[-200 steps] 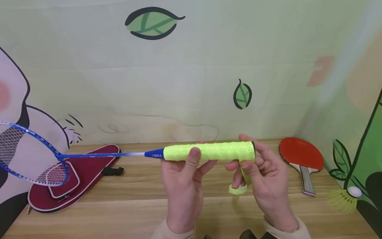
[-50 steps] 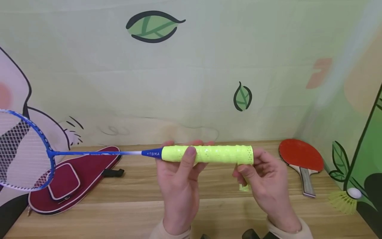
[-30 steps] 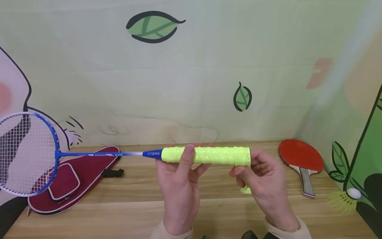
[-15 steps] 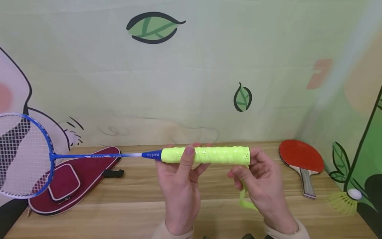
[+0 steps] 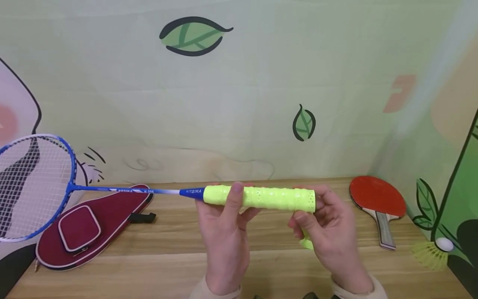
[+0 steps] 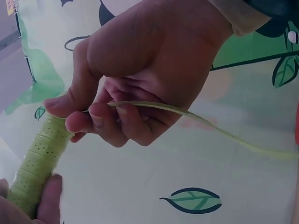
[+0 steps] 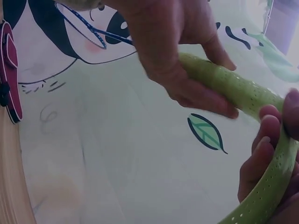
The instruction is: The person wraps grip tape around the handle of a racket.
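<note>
A blue badminton racket (image 5: pixel 93 189) is held level above the table, its strung head at the left. Yellow-green perforated overgrip (image 5: pixel 272 198) covers its handle in spiral turns. My left hand (image 5: pixel 225 243) grips the handle near the blue cone, thumb on the front and fingers behind. At the butt end, my right hand (image 5: pixel 334 238) pinches the overgrip between thumb and fingers. From these fingers a loose tail of overgrip (image 5: pixel 307 243) hangs down; the left wrist view shows this loose tape (image 6: pixel 233 136) trailing away in a long curve.
On the wooden table (image 5: pixel 276 265), a maroon racket cover (image 5: pixel 115 216) lies at left. A red table tennis bat (image 5: pixel 377 195) lies at right, beside a yellow shuttlecock (image 5: pixel 431 253). A printed backdrop (image 5: pixel 239 104) stands behind the table.
The racket turns and tilts in my left hand, its strung head now higher and the butt end slightly lower. My right hand keeps its pinch; the tape tail shifts below it.
</note>
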`<state>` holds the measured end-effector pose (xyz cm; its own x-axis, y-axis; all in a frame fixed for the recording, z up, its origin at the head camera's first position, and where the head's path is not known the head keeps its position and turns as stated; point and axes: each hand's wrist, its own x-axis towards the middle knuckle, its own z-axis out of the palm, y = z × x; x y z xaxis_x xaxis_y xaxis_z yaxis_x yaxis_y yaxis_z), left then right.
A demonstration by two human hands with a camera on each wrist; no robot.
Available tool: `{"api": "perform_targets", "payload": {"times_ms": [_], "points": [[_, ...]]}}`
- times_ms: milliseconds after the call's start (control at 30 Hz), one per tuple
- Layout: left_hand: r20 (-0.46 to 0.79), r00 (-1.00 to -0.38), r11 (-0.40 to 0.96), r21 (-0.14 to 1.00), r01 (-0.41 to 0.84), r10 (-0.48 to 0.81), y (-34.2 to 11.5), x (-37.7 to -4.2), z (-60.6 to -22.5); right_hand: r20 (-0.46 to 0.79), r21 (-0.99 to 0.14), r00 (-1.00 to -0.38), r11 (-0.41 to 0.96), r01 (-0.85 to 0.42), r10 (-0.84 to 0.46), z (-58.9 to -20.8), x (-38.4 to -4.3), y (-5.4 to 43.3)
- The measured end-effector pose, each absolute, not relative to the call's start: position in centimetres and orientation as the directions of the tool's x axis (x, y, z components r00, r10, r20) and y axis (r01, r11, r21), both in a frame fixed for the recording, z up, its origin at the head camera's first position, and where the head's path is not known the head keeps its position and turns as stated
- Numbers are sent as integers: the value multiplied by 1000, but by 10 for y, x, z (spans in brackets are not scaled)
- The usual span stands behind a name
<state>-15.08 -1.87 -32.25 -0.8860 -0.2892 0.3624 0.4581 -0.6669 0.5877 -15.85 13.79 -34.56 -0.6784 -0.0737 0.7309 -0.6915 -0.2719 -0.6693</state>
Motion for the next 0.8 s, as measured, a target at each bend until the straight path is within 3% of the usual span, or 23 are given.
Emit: {"api": "perform_targets", "payload": {"times_ms": [133, 267, 433, 800], "points": [[442, -869, -736, 508, 448, -224, -18, -148, -323, 735, -658, -678, -273, -702, -31, -346, -158, 135], [489, -851, -779, 452, 434, -190, -19, -147, -324, 690, -709, -723, -236, -664, -38, -344, -157, 136], [510, -835, -761, 453, 464, -206, -19, -149, -329, 632, -769, -774, -152, -621, -38, -341, -156, 140], [483, -848, -724, 502, 473, -219, -20, -150, -327, 654, -746, -756, -184, -640, -25, -342, -159, 147]]}}
